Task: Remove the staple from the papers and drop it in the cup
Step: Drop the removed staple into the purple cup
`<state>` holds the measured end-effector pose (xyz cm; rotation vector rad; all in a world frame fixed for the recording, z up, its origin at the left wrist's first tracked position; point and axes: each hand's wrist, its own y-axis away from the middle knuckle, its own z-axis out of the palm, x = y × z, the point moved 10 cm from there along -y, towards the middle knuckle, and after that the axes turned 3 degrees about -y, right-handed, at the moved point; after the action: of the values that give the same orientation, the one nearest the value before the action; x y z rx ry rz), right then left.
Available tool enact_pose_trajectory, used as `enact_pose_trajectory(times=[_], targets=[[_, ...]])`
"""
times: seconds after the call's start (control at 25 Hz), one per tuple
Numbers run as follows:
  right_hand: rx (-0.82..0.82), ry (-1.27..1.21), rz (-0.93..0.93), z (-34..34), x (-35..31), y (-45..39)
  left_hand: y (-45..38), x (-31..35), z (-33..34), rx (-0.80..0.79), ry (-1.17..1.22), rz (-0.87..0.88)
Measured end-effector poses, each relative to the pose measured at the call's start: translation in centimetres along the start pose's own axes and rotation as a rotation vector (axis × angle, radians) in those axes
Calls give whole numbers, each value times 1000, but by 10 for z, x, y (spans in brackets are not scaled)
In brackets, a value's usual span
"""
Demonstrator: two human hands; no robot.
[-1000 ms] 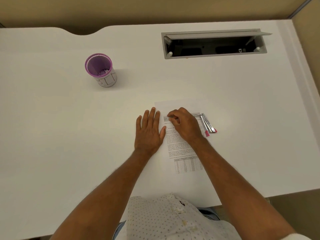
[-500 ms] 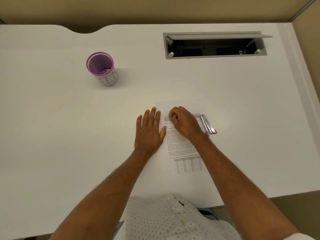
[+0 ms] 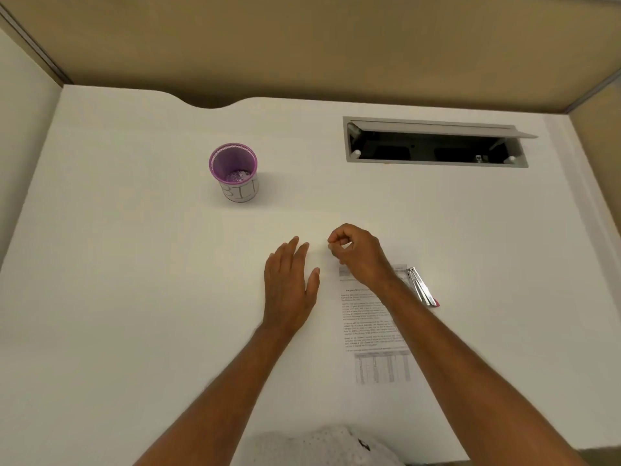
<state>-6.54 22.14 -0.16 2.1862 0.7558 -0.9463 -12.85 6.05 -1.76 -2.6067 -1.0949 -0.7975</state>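
Right hand [image 3: 358,252] lifted off the top of the papers [image 3: 373,317] since the last frame, now raised and shifted forward-left, fingers curled with thumb and forefinger pinched together. Something tiny at the pinch tip, likely the staple [image 3: 329,244], too small to confirm. Left hand [image 3: 290,287] no longer pressing flat beside the sheet; tilted now, fingers extended and loosely together, open, holding nothing, just left of the right hand. Papers lying flat on the table [image 3: 134,297] under and behind the right wrist, printed text and a small grid near the bottom, mostly right of the left hand. Metal staple remover [image 3: 420,286] with a pink end lying just right of the right wrist, at the papers' right edge, untouched. Purple cup [image 3: 234,172] with a white label, upright, well ahead and left of both hands, apart from them; pale bits visible in its bottom. Open grey cable hatch [image 3: 437,142] far ahead of the right hand.
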Motion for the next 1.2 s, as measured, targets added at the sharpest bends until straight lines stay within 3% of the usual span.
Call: enact_pose_trajectory(times=[0.16,0.36,0.56,0.68,0.8,1.04,1.2], targets=[[-46,-3,-94,6,-68,-32,-32,-45,-60,244,161,-269],[-75,50,-245,21,-160,-77,-85,-84,-113,447,276,-465],[-64,237,-384,51,-221,-114,-133,-98,-125,449,324,-398],[-83,488,-434,74,-231,-128,-144,-106,-119,434,377,-385],[-133,585,-432,90,-227,-136,-146,-114,-113,435,436,-390],[-119,533,-433,91,-223,-134,-146,-118,-110,454,414,-381],[11,303,-413,59,-208,-117,-145,-112,-117,462,373,-370]])
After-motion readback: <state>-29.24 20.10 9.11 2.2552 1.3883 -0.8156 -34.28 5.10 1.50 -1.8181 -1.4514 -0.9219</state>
